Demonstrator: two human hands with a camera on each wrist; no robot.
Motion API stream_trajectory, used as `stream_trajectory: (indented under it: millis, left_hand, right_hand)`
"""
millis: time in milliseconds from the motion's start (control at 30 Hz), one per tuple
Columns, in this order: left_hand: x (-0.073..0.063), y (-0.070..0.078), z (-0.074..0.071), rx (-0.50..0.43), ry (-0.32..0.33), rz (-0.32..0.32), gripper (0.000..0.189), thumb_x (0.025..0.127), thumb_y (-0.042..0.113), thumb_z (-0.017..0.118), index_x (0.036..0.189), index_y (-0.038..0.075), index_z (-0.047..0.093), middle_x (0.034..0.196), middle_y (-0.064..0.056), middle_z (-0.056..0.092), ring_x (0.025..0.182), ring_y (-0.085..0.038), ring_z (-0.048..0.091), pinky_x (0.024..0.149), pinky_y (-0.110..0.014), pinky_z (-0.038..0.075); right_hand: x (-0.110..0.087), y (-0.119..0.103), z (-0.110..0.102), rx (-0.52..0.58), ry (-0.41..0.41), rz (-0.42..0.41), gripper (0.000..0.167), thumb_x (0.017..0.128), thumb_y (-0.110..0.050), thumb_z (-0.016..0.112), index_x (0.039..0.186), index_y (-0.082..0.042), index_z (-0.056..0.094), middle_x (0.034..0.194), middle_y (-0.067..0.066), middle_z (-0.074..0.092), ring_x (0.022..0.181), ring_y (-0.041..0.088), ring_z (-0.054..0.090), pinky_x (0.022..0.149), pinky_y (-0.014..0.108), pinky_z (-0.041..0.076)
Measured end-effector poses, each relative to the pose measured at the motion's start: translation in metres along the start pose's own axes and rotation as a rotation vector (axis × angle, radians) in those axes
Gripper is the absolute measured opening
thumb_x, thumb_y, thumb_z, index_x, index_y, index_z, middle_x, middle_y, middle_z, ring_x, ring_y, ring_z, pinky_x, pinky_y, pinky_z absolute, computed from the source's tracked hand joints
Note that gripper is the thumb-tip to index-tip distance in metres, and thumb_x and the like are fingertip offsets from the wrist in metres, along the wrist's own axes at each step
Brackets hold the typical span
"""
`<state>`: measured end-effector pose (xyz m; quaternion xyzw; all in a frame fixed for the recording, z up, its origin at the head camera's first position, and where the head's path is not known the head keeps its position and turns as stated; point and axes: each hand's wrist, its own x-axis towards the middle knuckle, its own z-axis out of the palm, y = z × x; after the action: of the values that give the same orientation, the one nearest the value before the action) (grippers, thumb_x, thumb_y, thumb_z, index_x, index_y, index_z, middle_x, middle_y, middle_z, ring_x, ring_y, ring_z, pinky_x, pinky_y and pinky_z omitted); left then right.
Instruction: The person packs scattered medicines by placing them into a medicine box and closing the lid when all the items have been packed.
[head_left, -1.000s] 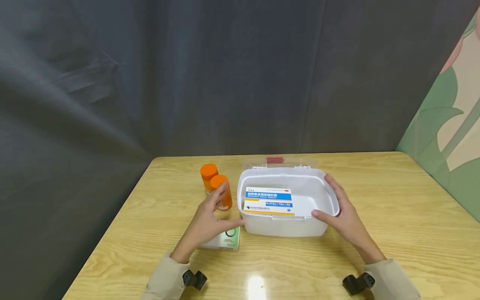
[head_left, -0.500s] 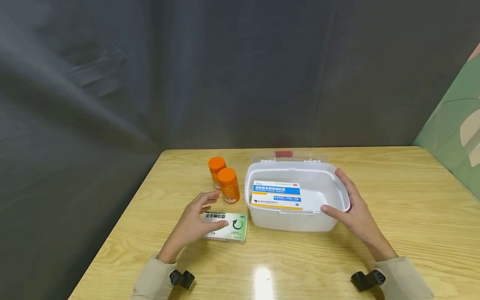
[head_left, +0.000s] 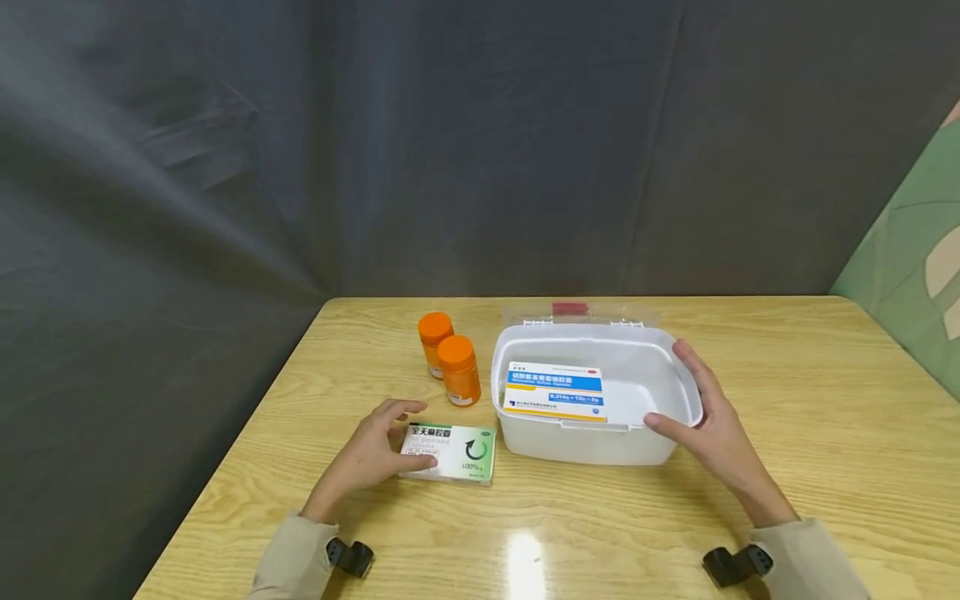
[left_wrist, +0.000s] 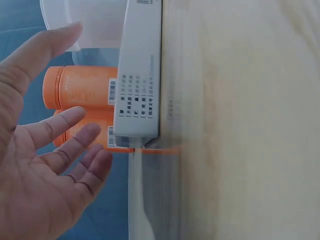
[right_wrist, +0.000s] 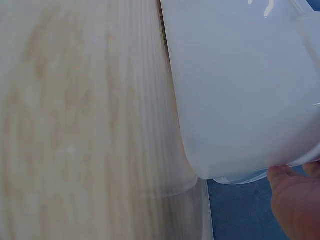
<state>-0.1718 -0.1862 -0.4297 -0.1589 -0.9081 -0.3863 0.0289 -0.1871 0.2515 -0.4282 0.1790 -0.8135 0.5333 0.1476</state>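
The left hand [head_left: 367, 454] is spread beside the green carton [head_left: 461, 454], its grip relaxed and holding nothing; in the head view the thumb tip is over the carton, which lies flat on the surface [head_left: 637, 533], just left of the tub [head_left: 585, 446]. The right hand [head_left: 712, 437] is grasping the tub at its right end, with the thumb over the front rim. Only the head view shows the tub's inside, where the blue carton [head_left: 555, 392] leans at the left, and the clear lid [head_left: 615, 314] with red latch [head_left: 570, 308] hanging open behind. The right wrist view gives only the tub's outer wall and a part of the hand. The green carton reads 全天麻胶囊 and "100%"; the blue carton reads 硫酸氨基葡萄糖胶囊 and "0.314g", with smaller lines too blurred. The left wrist view adds the green carton's narrow side, printed with bracketed headings, and a barcode on each of two orange bottles [head_left: 460, 379], which stand upright near the tub; the head view does not show these barcodes clearly.
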Motion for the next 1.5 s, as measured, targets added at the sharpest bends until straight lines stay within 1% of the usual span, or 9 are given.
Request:
stream_trajectory:
  millis: [100, 200, 367, 500, 633, 800, 867, 1167, 1500]
  left_hand:
    - [-0.0006, -0.0031, 0.0008, 0.012, -0.018, -0.027, 0.073, 0.069, 0.03, 0.089, 0.131, 0.008, 0.057, 0.132, -0.008, 0.053, 0.122, -0.036, 0.046, 0.1, -0.059, 0.035]
    - [-0.0008, -0.0049, 0.0013, -0.007, -0.044, -0.022, 0.075, 0.067, 0.028, 0.09, 0.13, 0.006, 0.056, 0.129, -0.009, 0.053, 0.117, -0.032, 0.048, 0.1, -0.056, 0.035]
    - [-0.0012, -0.0085, 0.0009, -0.023, -0.105, 0.006, 0.077, 0.067, 0.026, 0.091, 0.131, 0.004, 0.053, 0.123, -0.009, 0.052, 0.103, -0.025, 0.051, 0.09, -0.044, 0.043]
    - [-0.002, -0.0108, 0.0, -0.023, -0.152, 0.026, 0.079, 0.066, 0.026, 0.091, 0.13, 0.005, 0.05, 0.12, -0.008, 0.049, 0.099, -0.023, 0.048, 0.086, -0.037, 0.042]
    - [-0.0032, -0.0097, -0.0006, -0.022, -0.182, 0.018, 0.079, 0.065, 0.026, 0.091, 0.129, 0.007, 0.05, 0.119, -0.006, 0.048, 0.101, -0.022, 0.048, 0.089, -0.039, 0.04]
    - [-0.0032, -0.0101, -0.0015, -0.065, -0.208, -0.004, 0.077, 0.066, 0.018, 0.09, 0.13, 0.005, 0.049, 0.119, -0.009, 0.048, 0.101, -0.024, 0.049, 0.088, -0.042, 0.042]
    - [-0.0029, -0.0104, -0.0014, -0.078, -0.214, -0.006, 0.076, 0.067, 0.015, 0.09, 0.13, 0.004, 0.049, 0.12, -0.01, 0.048, 0.102, -0.025, 0.049, 0.087, -0.042, 0.043]
    - [-0.0036, -0.0091, -0.0004, -0.127, -0.205, -0.023, 0.072, 0.064, 0.0, 0.085, 0.127, 0.003, 0.049, 0.117, -0.009, 0.049, 0.096, -0.024, 0.052, 0.081, -0.036, 0.047]
    - [-0.0066, -0.0065, -0.0021, -0.138, -0.173, -0.028, 0.07, 0.065, 0.001, 0.087, 0.125, 0.004, 0.051, 0.117, -0.008, 0.051, 0.096, -0.023, 0.055, 0.079, -0.033, 0.051]
  right_hand:
    - [-0.0007, 0.0015, 0.0004, 0.002, -0.004, -0.001, 0.1, 0.08, 0.003, 0.075, 0.157, -0.019, 0.015, 0.159, 0.01, 0.014, 0.126, 0.033, 0.035, 0.085, 0.008, 0.039]
    - [-0.0011, 0.0019, 0.0005, 0.006, -0.004, -0.003, 0.1, 0.08, 0.003, 0.075, 0.157, -0.019, 0.015, 0.16, 0.009, 0.014, 0.128, 0.032, 0.034, 0.086, 0.008, 0.038]
    - [-0.0011, 0.0007, 0.0004, 0.013, -0.004, -0.007, 0.099, 0.08, 0.004, 0.074, 0.157, -0.018, 0.015, 0.16, 0.009, 0.013, 0.13, 0.028, 0.033, 0.087, 0.007, 0.038]
    - [-0.001, -0.0004, 0.0004, 0.015, -0.003, -0.003, 0.099, 0.08, 0.004, 0.074, 0.157, -0.018, 0.016, 0.16, 0.008, 0.013, 0.129, 0.027, 0.033, 0.087, 0.007, 0.038]
    - [-0.0013, -0.0004, -0.0007, 0.017, -0.005, 0.003, 0.099, 0.081, 0.004, 0.074, 0.157, -0.019, 0.015, 0.16, 0.008, 0.013, 0.13, 0.029, 0.033, 0.086, 0.008, 0.038]
    - [-0.0014, -0.0006, -0.0006, 0.021, -0.006, 0.005, 0.099, 0.081, 0.004, 0.074, 0.157, -0.019, 0.015, 0.16, 0.009, 0.013, 0.128, 0.028, 0.034, 0.086, 0.008, 0.038]
    - [-0.0013, -0.0007, -0.0003, 0.018, -0.006, 0.007, 0.099, 0.081, 0.003, 0.075, 0.157, -0.019, 0.015, 0.16, 0.009, 0.014, 0.127, 0.028, 0.035, 0.086, 0.008, 0.039]
    - [0.0, -0.0017, -0.001, -0.004, -0.005, 0.023, 0.1, 0.081, -0.001, 0.076, 0.157, -0.02, 0.015, 0.16, 0.008, 0.013, 0.128, 0.042, 0.033, 0.086, 0.007, 0.037]
    - [-0.0007, -0.0027, -0.0009, 0.004, -0.007, 0.024, 0.1, 0.081, -0.001, 0.076, 0.157, -0.02, 0.015, 0.16, 0.009, 0.013, 0.128, 0.042, 0.033, 0.086, 0.007, 0.037]
